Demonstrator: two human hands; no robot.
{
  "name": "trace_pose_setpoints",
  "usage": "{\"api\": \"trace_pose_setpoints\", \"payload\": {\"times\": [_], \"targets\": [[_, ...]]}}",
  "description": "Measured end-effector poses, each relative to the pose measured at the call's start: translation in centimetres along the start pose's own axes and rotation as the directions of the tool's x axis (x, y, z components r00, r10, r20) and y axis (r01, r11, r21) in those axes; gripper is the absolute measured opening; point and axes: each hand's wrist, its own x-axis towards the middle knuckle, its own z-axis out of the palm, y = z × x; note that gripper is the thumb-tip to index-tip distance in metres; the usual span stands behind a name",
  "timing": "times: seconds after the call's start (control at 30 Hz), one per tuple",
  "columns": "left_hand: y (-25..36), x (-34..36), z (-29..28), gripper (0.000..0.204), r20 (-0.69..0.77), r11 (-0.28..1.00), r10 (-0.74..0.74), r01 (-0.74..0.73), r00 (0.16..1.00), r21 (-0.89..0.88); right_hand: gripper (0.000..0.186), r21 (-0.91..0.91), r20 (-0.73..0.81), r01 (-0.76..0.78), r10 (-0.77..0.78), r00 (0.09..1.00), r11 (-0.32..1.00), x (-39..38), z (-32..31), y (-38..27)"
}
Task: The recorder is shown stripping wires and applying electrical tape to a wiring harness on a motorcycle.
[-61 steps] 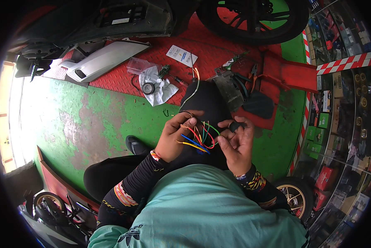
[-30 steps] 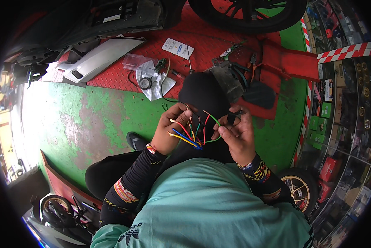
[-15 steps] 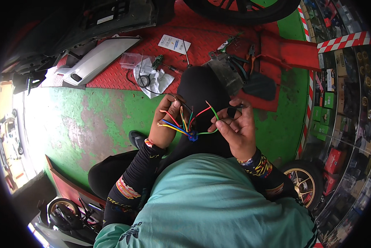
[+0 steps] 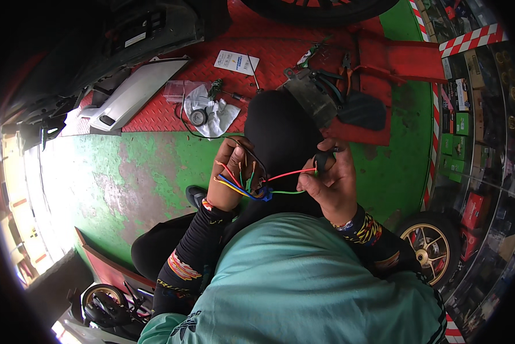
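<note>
A small blue connector (image 4: 264, 193) with several coloured wires hangs between my hands, above my dark-clad knee. My left hand (image 4: 227, 175) is closed around a thin black cable (image 4: 250, 151) beside the connector; blue, yellow and red wires (image 4: 227, 171) splay across its palm, some with stripped ends. My right hand (image 4: 333, 183) pinches the end of a red wire (image 4: 292, 173), drawn out straight from the connector, and a green wire (image 4: 289, 192) also runs into its fingers. A dark flexible piece (image 4: 325, 160), perhaps tape, lies at those fingertips, covering the wire ends.
On the red platform (image 4: 160, 117) lie a black tape roll (image 4: 198, 117) on white cloth (image 4: 225, 116), a clear box (image 4: 180, 92), a printed card (image 4: 236, 62), a screwdriver (image 4: 239, 97) and pliers (image 4: 346, 74). A pale panel (image 4: 137, 94) rests left. Glass shelving (image 4: 469, 155) stands right.
My right hand's fingers have closed over the red and green wire ends, which stood bare and visible before. The dark piece now shows at its fingertips. The view has shifted slightly.
</note>
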Motion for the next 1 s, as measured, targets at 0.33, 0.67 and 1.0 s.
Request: {"api": "trace_pose_setpoints", "payload": {"times": [0.33, 0.67, 1.0], "targets": [[0.8, -0.5, 1.2, 0.029, -0.084, 0.993, -0.082, 0.074, 0.993, -0.093, 0.049, 0.140, -0.192, -0.105, 0.131, 0.973, 0.985, 1.4, -0.3, 0.0], [1.5, -0.9, 2.0, 0.024, 0.048, 0.993, -0.117, 0.117, 0.992, -0.004, 0.053, 0.018, -0.303, -0.132, 0.131, 0.944, 0.991, 2.0, -2.6, 1.9], [0.1, -0.8, 2.6, 0.021, -0.043, 0.990, -0.056, 0.061, 0.997, 0.129, 0.074, -0.692, 0.477, 0.678, -0.549, 0.687, 0.247, 4.0, 0.3, -0.2]]}}
